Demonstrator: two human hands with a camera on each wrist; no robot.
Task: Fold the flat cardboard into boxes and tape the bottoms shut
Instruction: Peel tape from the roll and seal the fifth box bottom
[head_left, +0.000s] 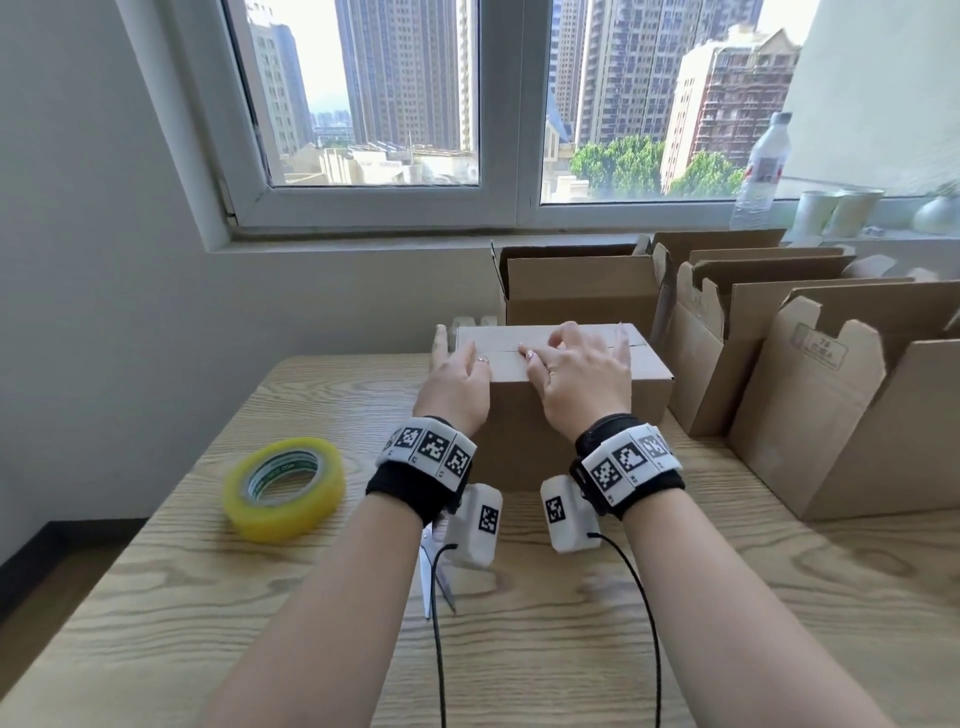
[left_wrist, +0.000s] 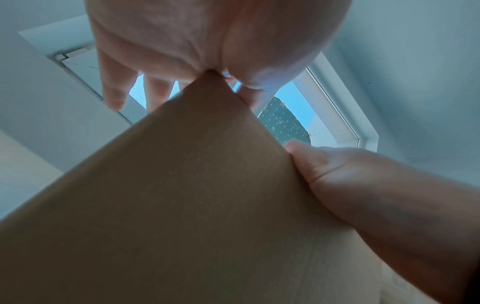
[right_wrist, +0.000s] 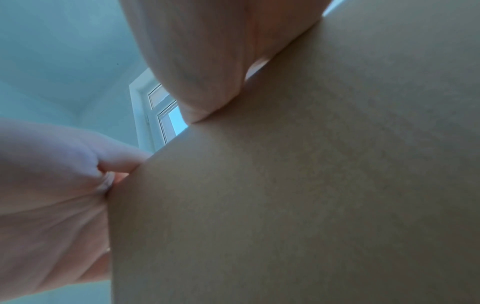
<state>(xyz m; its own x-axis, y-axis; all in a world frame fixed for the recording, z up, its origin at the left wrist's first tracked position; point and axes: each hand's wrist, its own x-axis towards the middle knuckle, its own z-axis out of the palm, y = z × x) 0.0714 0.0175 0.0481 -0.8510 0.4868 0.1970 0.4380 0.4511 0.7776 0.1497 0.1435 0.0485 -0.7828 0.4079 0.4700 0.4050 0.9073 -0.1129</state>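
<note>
A closed cardboard box (head_left: 644, 379) stands on the wooden table (head_left: 727, 597), its folded flaps facing up. My left hand (head_left: 457, 364) straddles the box's near left corner, thumb on top and straight fingers down the left side. In the left wrist view that corner (left_wrist: 210, 82) pokes into the palm. My right hand (head_left: 576, 364) lies flat on the top, its spread fingers pressing along the seam between the flaps. A yellow-edged roll of clear tape (head_left: 284, 488) lies on the table to the left, apart from both hands. The box wall (right_wrist: 311, 185) fills the right wrist view.
Scissors (head_left: 434, 571) lie under my left wrist. Several open boxes stand behind (head_left: 582, 291) and along the right side (head_left: 831, 389). A water bottle (head_left: 761, 171) and cups (head_left: 836, 208) sit on the windowsill. The wall is close on the left.
</note>
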